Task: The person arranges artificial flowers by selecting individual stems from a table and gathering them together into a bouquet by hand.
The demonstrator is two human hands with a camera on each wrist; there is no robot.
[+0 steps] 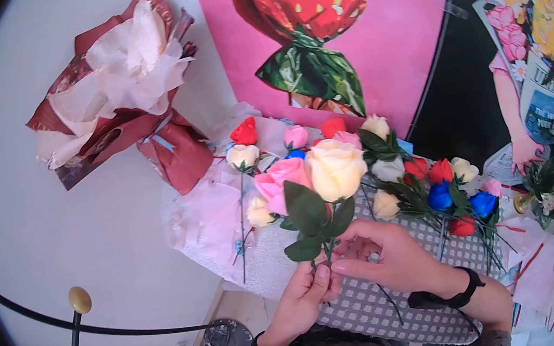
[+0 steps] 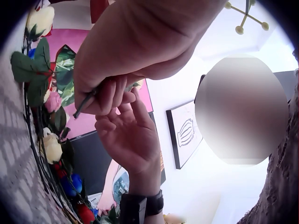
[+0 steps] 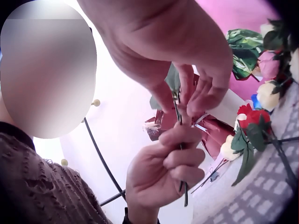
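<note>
A large cream rose [image 1: 337,170] and a pink rose [image 1: 279,185] stand upright side by side above green leaves [image 1: 306,210]. Low on their stems [image 3: 186,196], the left hand [image 1: 306,295] [image 2: 140,42] [image 3: 163,170] grips with curled fingers; the cut ends stick out below its fist. Just above it, the right hand [image 1: 392,259] [image 2: 133,140] [image 3: 187,42] pinches the stems beneath the leaves between thumb and fingers, its other fingers loosely bent. The fingertips of both hands are close together.
Loose red, blue, pink and cream roses [image 1: 439,196] lie behind and right on a table with a grey patterned cloth [image 1: 381,307]. A wrapped bouquet [image 1: 174,148] is at back left, a black wire stand [image 1: 136,327] at front left. Papers and flowers [image 1: 551,184] lie far right.
</note>
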